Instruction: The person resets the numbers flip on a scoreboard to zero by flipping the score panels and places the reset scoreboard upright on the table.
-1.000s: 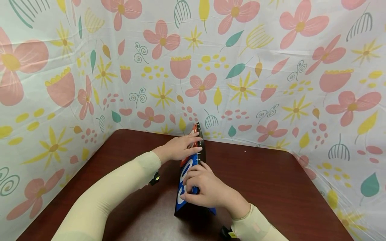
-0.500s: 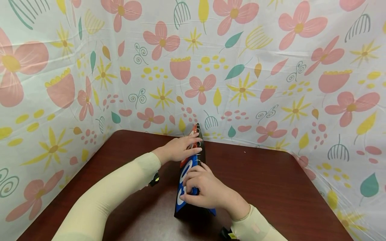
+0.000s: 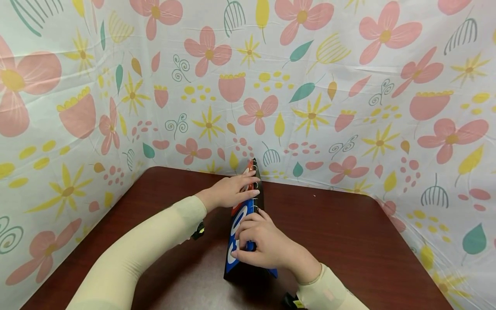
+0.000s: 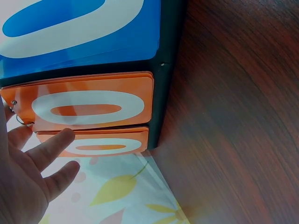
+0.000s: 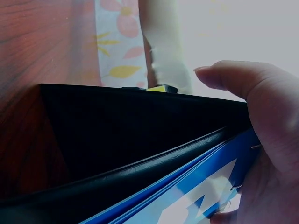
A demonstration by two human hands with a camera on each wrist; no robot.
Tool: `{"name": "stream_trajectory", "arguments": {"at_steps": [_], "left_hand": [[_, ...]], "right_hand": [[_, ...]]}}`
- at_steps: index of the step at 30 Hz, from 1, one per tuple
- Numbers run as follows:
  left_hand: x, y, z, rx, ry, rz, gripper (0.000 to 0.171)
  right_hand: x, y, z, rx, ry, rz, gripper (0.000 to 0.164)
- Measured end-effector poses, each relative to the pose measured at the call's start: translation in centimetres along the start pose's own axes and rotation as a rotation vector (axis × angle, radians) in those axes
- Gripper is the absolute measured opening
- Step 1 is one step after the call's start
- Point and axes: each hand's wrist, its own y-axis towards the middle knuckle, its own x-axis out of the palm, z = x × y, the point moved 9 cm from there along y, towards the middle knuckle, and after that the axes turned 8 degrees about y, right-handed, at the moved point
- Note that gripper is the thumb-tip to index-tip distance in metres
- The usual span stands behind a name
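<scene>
A tabletop flip scoreboard stands like a tent on the table, with white digits on blue and orange cards hung from rings along its ridge. My left hand lies across the far part of the ridge, fingers fairly straight. In the left wrist view those fingers are spread by the small orange cards, beside the larger blue cards. Over the near part of the ridge, my right hand curls its fingers; its thumb sticks out, apart from the black panel in the right wrist view. Some fingertips are hidden.
The dark red-brown wooden table extends on both sides of the scoreboard. Floral fabric hangs behind and along the sides, meeting the table's edges. Small black devices sit at the left wrist and the right wrist.
</scene>
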Motion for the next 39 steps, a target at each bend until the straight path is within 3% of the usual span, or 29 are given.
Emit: {"name": "stream_trajectory", "arguments": {"at_steps": [8,16,24,30,39], "left_hand": [[0.0,-0.1,0.1,-0.002,0.045,-0.014,0.073],[-0.6,0.1,-0.2,-0.004,0.06,0.024,0.069],[-2.1,0.7,-2.0,-0.066,-0.054,0.128,0.06],[-1.7,1.1,-2.5,-0.121,-0.066,0.062,0.061],[-0.4,1.9,-2.6,-0.118,-0.015,-0.005,0.064]], "right_hand": [[-0.5,-0.4,-0.2,-0.032,0.09,0.061,0.007],[-2.9,-1.0,-1.2,-0.145,0.146,0.139,0.007],[-5.6,-1.5,-0.7,-0.07,0.13,0.28,0.018],[-5.2,-1.5,0.6,0.057,0.122,0.195,0.031],[-3.7,-1.4,1.6,0.147,0.151,0.035,0.036]]}}
